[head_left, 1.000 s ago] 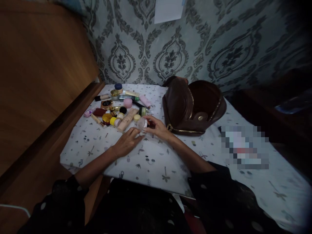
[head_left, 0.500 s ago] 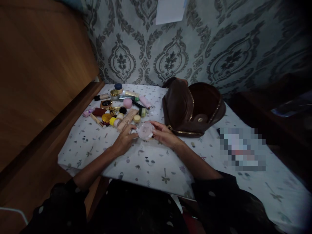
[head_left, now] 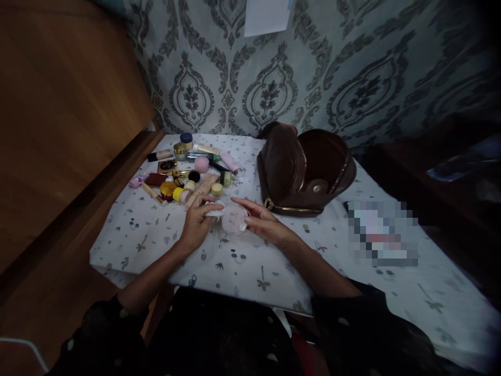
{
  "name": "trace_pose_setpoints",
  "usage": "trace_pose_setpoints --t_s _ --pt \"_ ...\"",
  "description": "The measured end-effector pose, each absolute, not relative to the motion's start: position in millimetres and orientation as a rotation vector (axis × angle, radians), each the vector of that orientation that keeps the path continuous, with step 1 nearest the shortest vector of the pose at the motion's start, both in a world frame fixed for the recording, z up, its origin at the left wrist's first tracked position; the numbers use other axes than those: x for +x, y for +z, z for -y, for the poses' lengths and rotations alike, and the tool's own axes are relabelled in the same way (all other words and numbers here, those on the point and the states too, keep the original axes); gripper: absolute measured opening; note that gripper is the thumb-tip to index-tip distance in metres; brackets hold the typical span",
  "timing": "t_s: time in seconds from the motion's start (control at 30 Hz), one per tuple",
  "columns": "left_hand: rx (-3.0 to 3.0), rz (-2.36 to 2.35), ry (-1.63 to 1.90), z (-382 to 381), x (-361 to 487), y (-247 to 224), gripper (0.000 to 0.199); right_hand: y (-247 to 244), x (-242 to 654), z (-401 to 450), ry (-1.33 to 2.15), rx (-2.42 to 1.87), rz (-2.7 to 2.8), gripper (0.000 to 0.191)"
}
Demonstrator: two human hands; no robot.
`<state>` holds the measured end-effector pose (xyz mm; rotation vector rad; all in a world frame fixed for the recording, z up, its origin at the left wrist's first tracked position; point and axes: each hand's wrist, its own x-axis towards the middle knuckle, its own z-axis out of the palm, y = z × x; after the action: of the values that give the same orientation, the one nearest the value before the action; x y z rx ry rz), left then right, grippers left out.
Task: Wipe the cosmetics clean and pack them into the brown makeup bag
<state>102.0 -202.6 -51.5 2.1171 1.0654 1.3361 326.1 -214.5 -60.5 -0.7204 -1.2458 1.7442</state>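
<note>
Head view showed a cloth-covered tabletop (head_left: 242,284) and, on it, a brown bag (head_left: 282,162) standing open. Loose cosmetics (head_left: 205,188) lay left of the bag. The right hand (head_left: 268,224), just in front of the bag, pinched a round clear case (head_left: 234,219) by its bag-side rim. Farther left of the bag, the left hand (head_left: 194,224) pinched a whitish piece (head_left: 214,207) beside the case; more of it showed than half a second earlier. Both grips thus seemed occupied with the case; whether the piece was its lid was unclear.

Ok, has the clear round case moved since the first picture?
Yes: against the nearest pale-yellow jar, the clear round case is farther toward the table's front edge and slightly right.
</note>
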Motion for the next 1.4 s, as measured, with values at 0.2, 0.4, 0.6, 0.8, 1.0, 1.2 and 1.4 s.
trace_pose_setpoints --t_s 0.2,0.4,0.6,0.8,1.0,1.2,1.4 --pt "2.176 -1.043 1.329 216.2 110.5 -43.8 0.032 -62.9 320.5 215.5 1.712 -0.725 1.24 0.051" --pt "2.167 -0.927 1.33 223.8 118.7 -35.8 0.032 -66.5 318.1 215.0 1.67 -0.731 1.265 0.049" --pt "2.249 -0.676 1.218 224.4 111.9 -32.7 0.039 -62.5 317.3 216.6 1.713 -0.721 1.114 0.04" --pt "2.377 -0.545 1.108 217.9 99.6 -34.7 0.042 -61.5 318.8 212.9 1.725 -0.666 0.931 0.037" --pt "2.282 -0.693 1.222 208.8 100.6 -40.3 0.04 -57.1 321.7 213.3 1.791 -0.668 0.877 0.039" --pt "2.183 -0.792 1.319 205.6 112.3 -41.2 0.04 -57.0 321.5 214.2 1.817 -0.71 0.888 0.041" --pt "2.101 -0.837 1.328 204.6 121.6 -35.9 0.033 -58.6 319.5 213.4 1.822 -0.708 0.916 0.041"
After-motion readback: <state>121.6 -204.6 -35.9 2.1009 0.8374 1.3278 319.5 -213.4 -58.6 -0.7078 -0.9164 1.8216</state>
